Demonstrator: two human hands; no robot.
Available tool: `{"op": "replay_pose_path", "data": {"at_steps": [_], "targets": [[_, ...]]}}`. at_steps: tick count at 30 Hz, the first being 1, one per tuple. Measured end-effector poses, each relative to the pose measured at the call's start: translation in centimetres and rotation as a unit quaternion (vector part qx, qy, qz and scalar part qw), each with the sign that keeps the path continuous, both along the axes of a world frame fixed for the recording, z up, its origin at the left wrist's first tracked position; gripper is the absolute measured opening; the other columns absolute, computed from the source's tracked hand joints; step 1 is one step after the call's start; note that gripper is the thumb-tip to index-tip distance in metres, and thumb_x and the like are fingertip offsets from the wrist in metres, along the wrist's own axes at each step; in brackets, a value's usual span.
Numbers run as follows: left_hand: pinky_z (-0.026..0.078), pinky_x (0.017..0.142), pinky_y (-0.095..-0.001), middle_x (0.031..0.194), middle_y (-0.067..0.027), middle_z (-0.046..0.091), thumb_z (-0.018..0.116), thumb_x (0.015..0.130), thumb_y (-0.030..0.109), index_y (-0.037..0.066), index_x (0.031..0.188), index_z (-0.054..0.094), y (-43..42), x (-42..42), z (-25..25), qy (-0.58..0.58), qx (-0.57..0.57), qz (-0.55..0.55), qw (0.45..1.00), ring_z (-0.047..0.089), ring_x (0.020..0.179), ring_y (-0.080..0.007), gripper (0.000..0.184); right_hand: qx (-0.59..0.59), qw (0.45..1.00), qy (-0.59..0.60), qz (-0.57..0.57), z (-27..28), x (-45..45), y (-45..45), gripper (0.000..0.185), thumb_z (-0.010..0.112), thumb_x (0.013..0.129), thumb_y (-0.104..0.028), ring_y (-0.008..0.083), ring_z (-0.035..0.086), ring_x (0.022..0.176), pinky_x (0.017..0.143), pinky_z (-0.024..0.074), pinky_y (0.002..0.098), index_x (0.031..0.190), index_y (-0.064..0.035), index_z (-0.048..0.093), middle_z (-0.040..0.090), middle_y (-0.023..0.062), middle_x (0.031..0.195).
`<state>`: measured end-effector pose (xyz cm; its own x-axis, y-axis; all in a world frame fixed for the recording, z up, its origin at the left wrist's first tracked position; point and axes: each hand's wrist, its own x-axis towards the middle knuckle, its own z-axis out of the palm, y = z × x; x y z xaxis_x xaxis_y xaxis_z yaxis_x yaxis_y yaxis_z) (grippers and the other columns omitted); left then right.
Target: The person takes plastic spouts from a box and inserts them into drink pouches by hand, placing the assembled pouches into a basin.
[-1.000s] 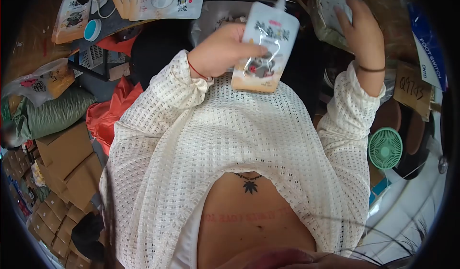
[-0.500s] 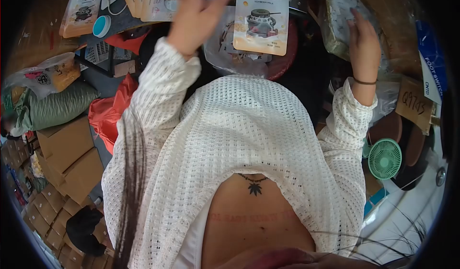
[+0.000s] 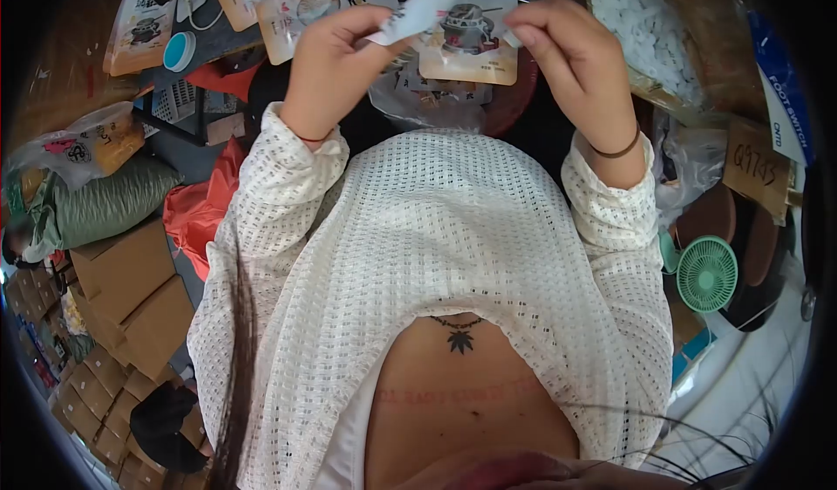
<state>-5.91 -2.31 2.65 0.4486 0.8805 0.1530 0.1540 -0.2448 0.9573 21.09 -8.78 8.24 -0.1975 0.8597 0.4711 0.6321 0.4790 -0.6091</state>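
My left hand point(image 3: 336, 67) pinches a thin white item point(image 3: 418, 15), blurred, that slants up to the right. My right hand point(image 3: 580, 71) has thumb and fingertips pressed together on a tiny pale piece point(image 3: 511, 37), too small to name. Between the hands is a soybean milk pouch point(image 3: 471, 32) with a dark pot printed on it, its front facing me; what holds it is hidden. Similar pouches point(image 3: 318, 6) overlap at the upper left. At the upper right is an open clear bag point(image 3: 645, 32) full of small white pieces.
A blue-white round lid point(image 3: 179, 51) sits near the left table edge point(image 3: 214, 60). Below the centre pouch is a plastic-lined bin point(image 3: 427, 106). A green fan point(image 3: 706, 274) stands at right; a red bag point(image 3: 205, 207) and cardboard boxes point(image 3: 126, 272) are at left.
My left hand has left the pouch it held, reached up and come back with the thin white item. My right hand has moved from the bag of white pieces towards the centre pouch, fingers now pinched.
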Motion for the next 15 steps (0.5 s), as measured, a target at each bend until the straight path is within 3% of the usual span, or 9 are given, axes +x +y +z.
{"op": "replay_pose_path", "data": {"at_steps": [4,5,7,8,9,12,15], "targets": [[0.048,0.06,-0.0188,0.085,0.0005,0.072,0.075,0.095,0.016,0.001,0.105,0.075,-1.6,2.4,0.6,0.0,0.007,-0.05,0.999,0.061,0.072,-0.0026,0.018,-0.024,0.974,0.223,-0.034,1.1,-1.4,0.8,0.014,0.067,0.099,-0.012,0.0096,0.064,0.082,0.072,0.0503,0.0231,0.104,0.0013,0.071,0.072,0.0038,0.091],[0.053,0.063,-0.0202,0.089,-0.0015,0.073,0.074,0.095,0.017,0.0,0.106,0.074,-1.9,2.9,0.1,-0.002,-0.025,-0.061,0.998,0.065,0.075,-0.0043,0.02,-0.167,0.93,0.319,-0.07,2.7,-2.5,0.3,0.009,0.074,0.092,-0.006,0.0098,0.061,0.068,0.058,0.0463,0.0256,0.096,0.0019,0.071,0.069,0.0076,0.084],[0.057,0.07,-0.0224,0.096,-0.0048,0.075,0.071,0.099,0.02,-0.002,0.112,0.071,-2.7,3.6,0.6,-0.046,-0.147,-0.093,0.984,0.068,0.08,-0.0078,0.026,-0.01,0.993,0.103,-0.063,1.4,-1.4,1.4,0.009,0.073,0.092,-0.006,0.0136,0.063,0.069,0.061,0.048,0.0279,0.097,0.0013,0.071,0.069,0.0084,0.082],[0.057,0.072,-0.0224,0.098,-0.0055,0.075,0.069,0.1,0.021,-0.002,0.114,0.07,-3.1,4.0,0.7,-0.085,-0.187,-0.104,0.973,0.069,0.081,-0.0084,0.028,0.069,0.996,-0.009,-0.057,0.7,-1.0,1.7,0.009,0.072,0.092,-0.006,0.0155,0.063,0.069,0.062,0.0488,0.029,0.098,0.001,0.07,0.068,0.0089,0.082],[0.056,0.076,-0.0223,0.099,-0.0059,0.075,0.067,0.101,0.023,-0.003,0.115,0.069,-3.5,4.3,0.8,-0.135,-0.224,-0.113,0.959,0.069,0.084,-0.0087,0.029,0.09,0.994,-0.006,-0.065,0.4,-1.0,1.5,0.01,0.071,0.091,-0.007,0.0258,0.064,0.072,0.067,0.0497,0.0341,0.097,0.0004,0.069,0.067,0.0124,0.08],[0.056,0.077,-0.0228,0.1,-0.0056,0.075,0.067,0.101,0.023,-0.002,0.114,0.07,-4.1,5.1,1.0,-0.114,-0.246,-0.139,0.952,0.069,0.085,-0.0085,0.028,-0.055,0.997,0.042,-0.04,0.2,0.3,0.2,0.014,0.069,0.097,-0.01,0.0081,0.064,0.079,0.071,0.05,0.0216,0.104,0.0016,0.072,0.073,0.0025,0.09],[0.055,0.08,-0.0234,0.103,-0.0061,0.075,0.065,0.102,0.023,-0.002,0.116,0.07,-3.8,5.4,0.9,-0.062,-0.251,-0.149,0.955,0.069,0.088,-0.0092,0.029,-0.04,0.981,0.157,-0.103,0.9,0.2,-0.4,0.013,0.072,0.096,-0.01,0.0065,0.061,0.074,0.066,0.0478,0.0213,0.1,0.0016,0.073,0.071,0.0009,0.084]]}}
